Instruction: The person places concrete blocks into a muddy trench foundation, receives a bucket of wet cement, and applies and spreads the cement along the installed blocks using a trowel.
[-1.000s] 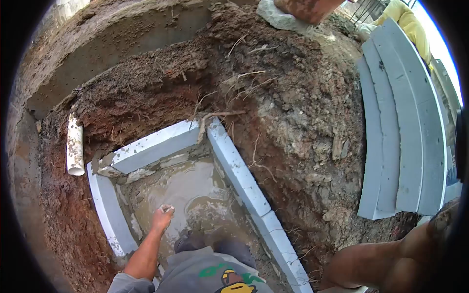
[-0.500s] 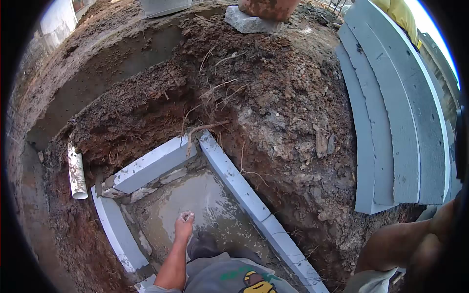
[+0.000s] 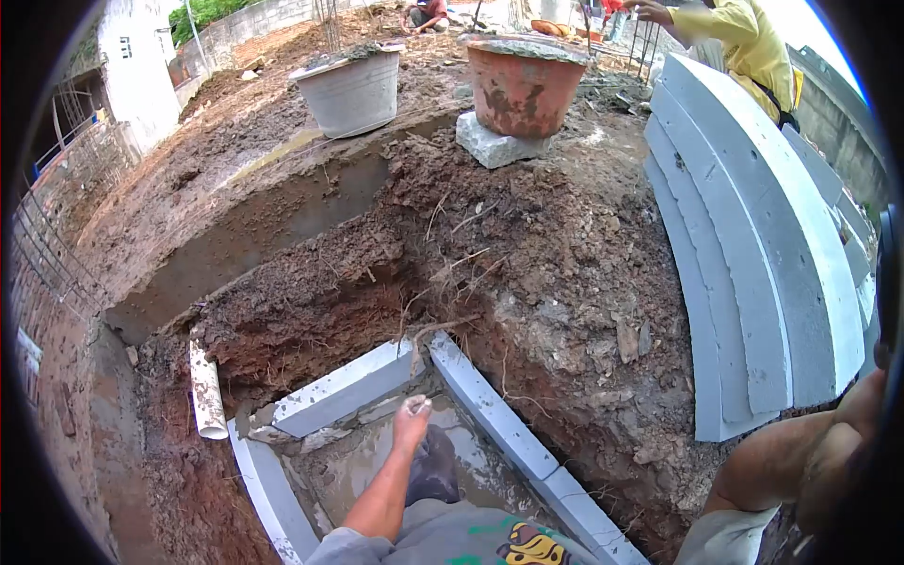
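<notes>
Fingers of the left hand (image 3: 411, 409) are curled tight (whether around anything, I cannot tell) over wet mud (image 3: 347, 463) that blocks (image 3: 345, 385) frame; a shirt (image 3: 450, 533) hides the near part. The right hand is lost where its arm (image 3: 765, 467) meets the dark edge, grip unreadable. Farther off, a grey tub (image 3: 353, 100) and a red tub (image 3: 523, 96), the latter on a stone (image 3: 497, 145), show grey mix (image 3: 527, 48) at their rims.
</notes>
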Tool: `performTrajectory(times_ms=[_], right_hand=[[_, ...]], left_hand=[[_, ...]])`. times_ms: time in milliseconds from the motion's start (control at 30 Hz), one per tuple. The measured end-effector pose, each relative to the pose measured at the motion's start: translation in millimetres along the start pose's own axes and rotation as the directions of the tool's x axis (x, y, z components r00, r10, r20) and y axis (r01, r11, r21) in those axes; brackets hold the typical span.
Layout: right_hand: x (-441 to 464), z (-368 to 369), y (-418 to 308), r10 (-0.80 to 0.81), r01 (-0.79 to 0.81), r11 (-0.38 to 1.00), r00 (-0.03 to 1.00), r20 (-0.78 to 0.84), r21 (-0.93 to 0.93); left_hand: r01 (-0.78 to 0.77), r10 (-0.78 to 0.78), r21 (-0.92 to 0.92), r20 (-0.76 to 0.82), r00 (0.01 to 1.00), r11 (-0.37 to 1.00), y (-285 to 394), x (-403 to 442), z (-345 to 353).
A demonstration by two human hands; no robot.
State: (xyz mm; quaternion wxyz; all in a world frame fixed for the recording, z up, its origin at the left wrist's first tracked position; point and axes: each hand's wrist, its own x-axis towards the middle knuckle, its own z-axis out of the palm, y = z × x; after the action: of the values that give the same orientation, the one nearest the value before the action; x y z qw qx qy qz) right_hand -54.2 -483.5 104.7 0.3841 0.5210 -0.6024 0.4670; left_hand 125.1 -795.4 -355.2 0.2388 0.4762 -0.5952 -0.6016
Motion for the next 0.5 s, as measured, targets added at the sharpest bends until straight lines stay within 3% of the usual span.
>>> performTrajectory(times_ms=[133,233,333,400,433,467,500], right_hand=[[46,80,15,0.002,0.002,0.996,0.999,-0.043,0.091],[88,168,73,0.113,-0.107,0.99,0.992,-0.059,0.089],[155,251,152,0.311,-0.313,0.948,0.949,-0.044,-0.057],[206,288,200,0.272,-0.28,0.923,0.96,-0.069,-0.264],[233,303,229,0.18,-0.201,0.867,0.98,-0.09,-0.456],[258,318,238,0.243,-0.256,0.794,0.965,-0.097,-0.552],[281,330,246,0.186,-0.186,0.727,0.98,-0.071,-0.661]], left_hand=[[0.013,0.008,-0.196,0.111,0.994,0.981,63,53,14],[-0.024,0.088,-0.262,0.236,0.968,0.965,132,108,22],[-0.052,0.241,-0.408,0.427,0.871,0.911,232,143,38],[-0.091,0.353,-0.475,0.501,0.79,0.875,300,153,41],[-0.052,0.38,-0.527,0.537,0.753,0.848,325,161,43],[-0.014,0.412,-0.576,0.567,0.713,0.817,351,169,45],[0.032,0.414,-0.596,0.594,0.69,0.802,378,172,45]])
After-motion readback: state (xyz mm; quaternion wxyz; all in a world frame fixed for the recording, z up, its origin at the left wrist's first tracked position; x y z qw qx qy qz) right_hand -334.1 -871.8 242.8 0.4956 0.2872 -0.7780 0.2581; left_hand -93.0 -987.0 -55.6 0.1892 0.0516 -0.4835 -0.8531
